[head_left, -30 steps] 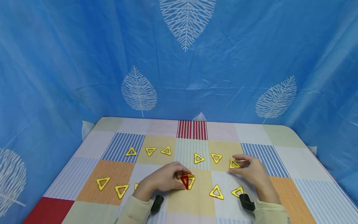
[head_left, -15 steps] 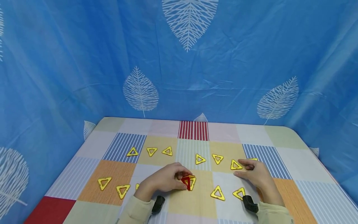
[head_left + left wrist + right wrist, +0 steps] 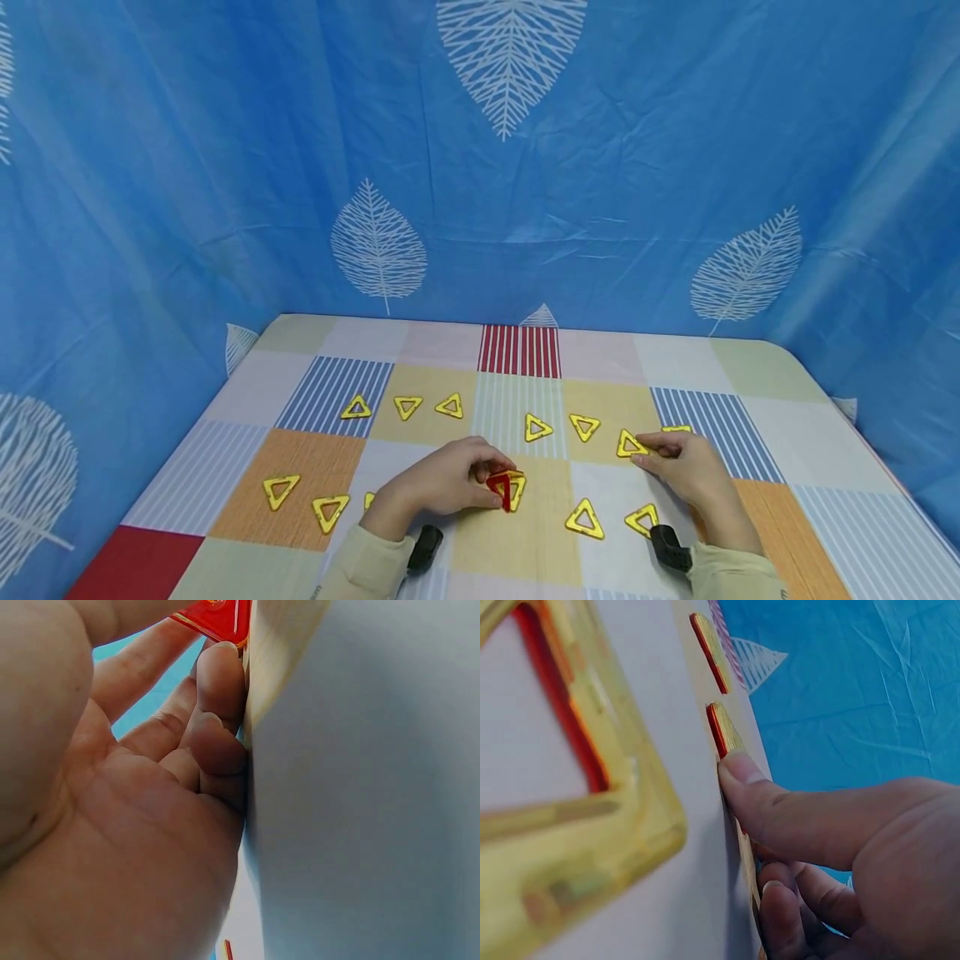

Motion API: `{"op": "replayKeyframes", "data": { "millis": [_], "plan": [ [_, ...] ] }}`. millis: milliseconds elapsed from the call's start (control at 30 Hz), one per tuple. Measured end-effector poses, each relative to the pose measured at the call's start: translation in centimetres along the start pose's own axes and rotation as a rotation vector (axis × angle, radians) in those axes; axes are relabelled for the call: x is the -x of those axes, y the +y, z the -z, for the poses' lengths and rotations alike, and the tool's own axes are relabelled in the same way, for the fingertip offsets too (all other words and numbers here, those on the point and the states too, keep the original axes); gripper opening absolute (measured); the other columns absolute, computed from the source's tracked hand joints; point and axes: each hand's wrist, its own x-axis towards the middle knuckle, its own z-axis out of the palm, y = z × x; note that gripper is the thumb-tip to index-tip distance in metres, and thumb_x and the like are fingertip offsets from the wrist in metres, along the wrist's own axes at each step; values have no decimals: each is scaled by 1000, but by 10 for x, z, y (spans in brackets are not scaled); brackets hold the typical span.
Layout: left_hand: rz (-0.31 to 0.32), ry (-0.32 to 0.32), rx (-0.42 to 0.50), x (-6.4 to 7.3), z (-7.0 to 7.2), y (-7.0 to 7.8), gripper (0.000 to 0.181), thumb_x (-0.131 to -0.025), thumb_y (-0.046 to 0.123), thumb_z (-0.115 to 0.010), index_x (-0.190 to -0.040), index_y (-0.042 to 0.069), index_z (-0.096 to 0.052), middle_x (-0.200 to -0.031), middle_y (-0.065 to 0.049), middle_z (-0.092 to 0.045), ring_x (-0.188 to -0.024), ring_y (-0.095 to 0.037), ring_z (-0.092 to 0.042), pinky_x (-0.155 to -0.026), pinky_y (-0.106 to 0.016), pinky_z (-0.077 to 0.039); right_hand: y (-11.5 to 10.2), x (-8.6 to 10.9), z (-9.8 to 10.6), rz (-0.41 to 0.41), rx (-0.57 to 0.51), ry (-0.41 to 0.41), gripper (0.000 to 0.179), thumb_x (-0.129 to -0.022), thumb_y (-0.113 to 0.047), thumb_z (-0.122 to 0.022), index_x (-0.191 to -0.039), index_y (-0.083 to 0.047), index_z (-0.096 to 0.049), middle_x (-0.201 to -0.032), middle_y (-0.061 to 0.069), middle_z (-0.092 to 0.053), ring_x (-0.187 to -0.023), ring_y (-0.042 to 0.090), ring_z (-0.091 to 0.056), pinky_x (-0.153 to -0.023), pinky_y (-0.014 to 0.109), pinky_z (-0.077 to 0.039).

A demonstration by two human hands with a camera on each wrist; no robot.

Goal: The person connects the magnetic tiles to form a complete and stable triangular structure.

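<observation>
In the head view my left hand (image 3: 453, 477) grips a red triangular magnetic tile (image 3: 498, 485) at the middle of the table. A yellow triangular tile (image 3: 517, 492) stands right against it, partly covered. The left wrist view shows a red tile corner (image 3: 225, 621) above the curled fingers. To the right, my right hand (image 3: 690, 467) pinches the right corner of a yellow triangular tile (image 3: 630, 446) between thumb and index finger. In the right wrist view the thumb (image 3: 757, 784) lies on this tile's edge (image 3: 718, 729), which shows red below the yellow.
More yellow triangular tiles lie flat around the hands, such as one near the left (image 3: 281, 492), one at the back (image 3: 408, 407) and one in front (image 3: 584, 520). Another tile (image 3: 677, 429) lies partly behind the right hand. A blue curtain (image 3: 600, 167) hangs behind the table.
My right hand has shifted right, off its earlier hold around the tile, then back onto the tile's right corner, uncovering another tile behind. The left hand keeps its grip in place.
</observation>
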Motion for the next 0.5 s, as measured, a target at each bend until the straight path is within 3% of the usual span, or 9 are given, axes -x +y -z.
{"op": "replayKeyframes", "data": {
  "millis": [200, 500],
  "plan": [
    [2, 0, -5, 0, 0, -1, 33, -86, 19, -82, -118, 21, -72, -91, 8, -54, -83, -9, -49, -74, -27, -44, -2, 0, -2, 23, -10, 15, 35, -89, -19, -79, -118, 1, -72, -100, 11, -70, -86, 24, -62, -66, 34, -48],
    [7, 2, -17, 1, 0, -1, 33, -86, 20, -82, -119, 21, -72, -91, 8, -54, -83, -9, -49, -75, -27, -44, -17, 3, -3, 2, -260, -50, 50, -84, -31, -84, -121, 0, -70, -108, 15, -73, -77, 19, -69, -62, 32, -55]
  ]
}}
